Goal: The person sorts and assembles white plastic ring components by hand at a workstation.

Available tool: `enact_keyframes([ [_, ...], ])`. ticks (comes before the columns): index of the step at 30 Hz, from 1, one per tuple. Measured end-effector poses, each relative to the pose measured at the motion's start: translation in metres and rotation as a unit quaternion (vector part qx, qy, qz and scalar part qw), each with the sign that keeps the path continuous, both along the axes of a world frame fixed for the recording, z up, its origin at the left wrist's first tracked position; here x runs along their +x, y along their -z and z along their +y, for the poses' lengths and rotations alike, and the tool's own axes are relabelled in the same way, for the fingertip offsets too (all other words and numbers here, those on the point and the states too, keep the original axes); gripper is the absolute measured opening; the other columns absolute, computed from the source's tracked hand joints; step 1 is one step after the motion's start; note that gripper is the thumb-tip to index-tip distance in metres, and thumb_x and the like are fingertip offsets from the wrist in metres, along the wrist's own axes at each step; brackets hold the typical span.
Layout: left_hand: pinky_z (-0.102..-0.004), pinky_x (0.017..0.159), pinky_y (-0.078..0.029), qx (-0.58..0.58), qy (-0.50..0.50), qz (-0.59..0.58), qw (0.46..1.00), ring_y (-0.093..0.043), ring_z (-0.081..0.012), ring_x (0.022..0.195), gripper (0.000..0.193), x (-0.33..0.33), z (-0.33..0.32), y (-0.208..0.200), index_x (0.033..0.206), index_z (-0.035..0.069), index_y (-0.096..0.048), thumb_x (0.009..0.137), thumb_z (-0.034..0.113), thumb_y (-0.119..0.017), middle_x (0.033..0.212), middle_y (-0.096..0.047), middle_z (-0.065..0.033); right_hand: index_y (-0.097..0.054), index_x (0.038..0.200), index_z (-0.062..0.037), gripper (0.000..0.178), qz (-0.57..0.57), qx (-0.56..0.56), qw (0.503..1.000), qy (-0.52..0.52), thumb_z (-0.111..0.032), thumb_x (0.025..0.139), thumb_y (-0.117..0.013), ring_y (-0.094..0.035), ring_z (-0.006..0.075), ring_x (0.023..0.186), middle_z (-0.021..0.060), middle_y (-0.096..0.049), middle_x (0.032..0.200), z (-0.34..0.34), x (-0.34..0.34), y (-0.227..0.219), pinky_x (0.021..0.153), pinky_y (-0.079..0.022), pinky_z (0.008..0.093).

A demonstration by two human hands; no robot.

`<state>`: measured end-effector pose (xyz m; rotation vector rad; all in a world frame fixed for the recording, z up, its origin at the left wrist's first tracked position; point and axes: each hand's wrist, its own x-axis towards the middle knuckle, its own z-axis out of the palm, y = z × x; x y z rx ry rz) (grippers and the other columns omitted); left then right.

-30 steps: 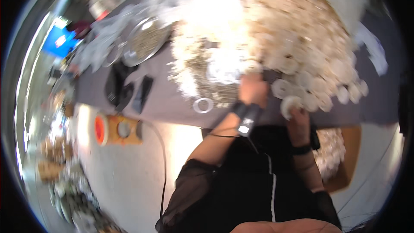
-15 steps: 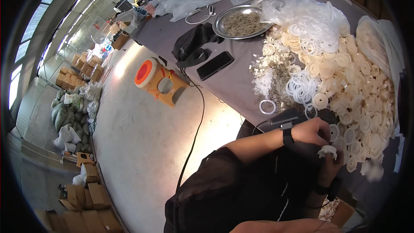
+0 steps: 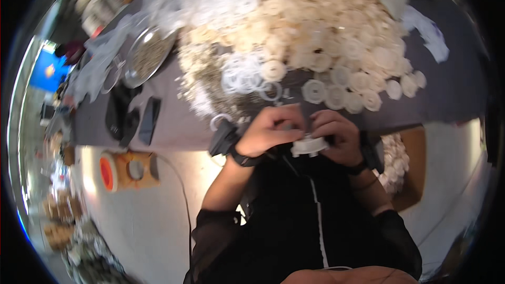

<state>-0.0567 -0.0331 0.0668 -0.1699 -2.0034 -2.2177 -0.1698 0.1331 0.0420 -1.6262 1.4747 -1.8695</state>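
Observation:
My right hand (image 3: 339,138) grips a white round plastic part (image 3: 309,146) with small tabs along its lower edge, held just off the table's near edge. My left hand (image 3: 271,130) is closed in a pinch right beside that part, its fingertips over the part's upper side. Whatever those fingertips hold is hidden and blurred. Beyond my hands lies a large heap of cream plastic discs (image 3: 336,37), with several paler discs (image 3: 314,91) at its near side. White rings (image 3: 244,76) lie in a pile beyond my left hand, and a single ring (image 3: 221,121) rests close to that wrist.
A metal dish (image 3: 129,75) of small brown pieces stands at the far left, near a black bag (image 3: 117,118) and a phone (image 3: 150,121). Below the table are an orange stool (image 3: 144,170) and, at right, a cardboard box (image 3: 415,165) holding pale parts. Clear plastic sheeting (image 3: 210,5) covers part of the heap.
My view has swung to the right, so the heap now sits straight ahead. Both hands stay together around the white part, which appears more level than before.

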Motion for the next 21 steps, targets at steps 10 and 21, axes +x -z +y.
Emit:
enact_keyframes([
  [10, -0.0248, 0.066, -0.040, -0.035, -0.041, -0.031, 0.998, -0.052, -0.0129, 0.071, 0.009, -0.004, 0.009, -0.011, 0.077, 0.000, -0.063, 0.070, -0.003, -0.063, 0.077, -0.055, -0.0036, -0.063, 0.085, -0.0058, 0.026, 0.097, -0.017, 0.994, 0.036, -0.001, 0.060, -0.069, -0.057, 0.0255, 0.080, 0.0056, -0.060, 0.084, 0.009, -0.002, -0.010, 0.082, -0.047, 0.0379],
  [21, -0.0249, 0.066, -0.041, -0.095, -0.031, -0.041, 0.994, -0.054, -0.0137, 0.072, 0.008, 0.000, 0.004, -0.014, 0.077, 0.001, -0.063, 0.070, -0.002, -0.064, 0.076, -0.055, -0.0044, -0.063, 0.085, -0.0050, 0.026, 0.028, 0.007, 0.999, 0.036, 0.000, 0.061, -0.069, -0.057, 0.0255, 0.084, 0.0079, -0.058, 0.089, 0.009, 0.005, -0.005, 0.075, -0.046, 0.0346],
])
